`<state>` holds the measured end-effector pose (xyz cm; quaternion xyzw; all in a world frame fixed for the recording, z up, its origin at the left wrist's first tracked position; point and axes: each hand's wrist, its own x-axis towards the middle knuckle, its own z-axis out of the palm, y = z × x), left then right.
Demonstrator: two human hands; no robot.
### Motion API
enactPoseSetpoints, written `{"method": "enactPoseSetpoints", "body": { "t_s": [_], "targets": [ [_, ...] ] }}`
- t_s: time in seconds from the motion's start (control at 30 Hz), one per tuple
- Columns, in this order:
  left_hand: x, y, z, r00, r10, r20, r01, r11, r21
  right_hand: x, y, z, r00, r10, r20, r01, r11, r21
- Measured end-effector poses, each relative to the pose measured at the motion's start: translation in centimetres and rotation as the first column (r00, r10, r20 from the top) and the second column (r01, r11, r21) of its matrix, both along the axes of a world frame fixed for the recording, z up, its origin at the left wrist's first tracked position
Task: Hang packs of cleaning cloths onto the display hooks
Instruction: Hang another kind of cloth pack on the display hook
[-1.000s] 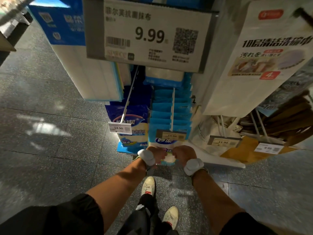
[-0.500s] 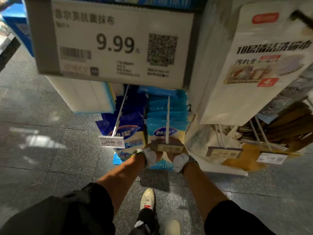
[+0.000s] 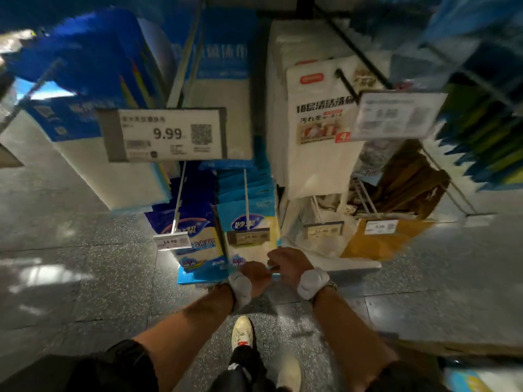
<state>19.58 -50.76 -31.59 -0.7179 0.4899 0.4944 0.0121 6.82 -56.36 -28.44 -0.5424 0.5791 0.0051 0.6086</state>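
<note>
Hands meet low in the centre of the head view. The left hand (image 3: 254, 274) and right hand (image 3: 288, 263) are close together, and both curl their fingers onto the bottom edge of the front pack of cleaning cloths (image 3: 250, 222). A thin strip of light blue wrapper shows between them, though blur hides the fingertips. Half a second ago both hands were higher, bunched right behind the small price tag (image 3: 248, 236) at the tip of the centre hook (image 3: 245, 193). They have now dropped to the pack's foot, and the camera has drawn back to take in more of the rack. The pack hangs behind that tag at the front of a row of matching blue packs, so it looks threaded on. The hands seem to be straightening it or about to let go, but the hang hole itself is not visible. Just left of it hangs a dark blue pack (image 3: 195, 239) behind a 14.90 tag (image 3: 172, 241), with a large 9.99 tag (image 3: 167, 134) above. At upper right hang a tall white pack (image 3: 317, 165) and brown cloths (image 3: 407, 179). The grey speckled tile floor (image 3: 70, 250) below carries pale reflections, and a light shoe (image 3: 242, 332) shows at bottom centre. The shop lighting is dim.
</note>
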Motion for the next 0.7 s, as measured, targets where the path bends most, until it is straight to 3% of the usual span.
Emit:
{"method": "enactPoseSetpoints", "body": {
  "t_s": [0.17, 0.27, 0.33, 0.4, 0.43, 0.53, 0.6, 0.7],
  "targets": [
    [-3.9, -0.2, 4.4, 0.994, 0.023, -0.109, -0.029, 0.998, -0.054, -5.3, 2.4, 4.8, 0.931, -0.351, 0.101, 0.349, 0.936, 0.036],
    [-7.0, -0.7, 6.7, 0.988, -0.102, -0.112, 0.093, 0.992, -0.084, -9.2, 3.7, 6.7, 0.857, -0.504, 0.109, 0.503, 0.864, 0.034],
    [-9.8, -0.4, 8.7, 0.970, -0.142, -0.197, 0.143, 0.990, -0.005, -12.5, 5.4, 7.8, 0.786, -0.605, 0.131, 0.608, 0.794, 0.020],
    [-14.0, 1.2, 10.7, 0.956, -0.202, -0.212, 0.185, 0.978, -0.099, -17.4, 7.9, 9.0, 0.702, -0.702, 0.124, 0.706, 0.708, 0.007],
    [-14.4, 1.4, 10.9, 0.966, -0.185, -0.182, 0.162, 0.978, -0.133, -17.9, 8.0, 9.0, 0.683, -0.719, 0.125, 0.724, 0.689, 0.009],
    [-20.2, 3.7, 12.4, 0.952, -0.076, -0.296, 0.021, 0.982, -0.185, -23.9, 10.9, 10.6, 0.604, -0.788, 0.117, 0.782, 0.615, 0.104],
    [-23.3, 5.2, 13.7, 0.942, -0.145, -0.302, 0.081, 0.973, -0.215, -27.4, 13.0, 11.5, 0.534, -0.836, 0.128, 0.825, 0.548, 0.135],
    [-27.4, 6.4, 14.3, 0.923, -0.190, -0.333, 0.123, 0.969, -0.214, -32.3, 16.9, 11.9, 0.466, -0.871, 0.155, 0.875, 0.479, 0.062]
  ]
}}
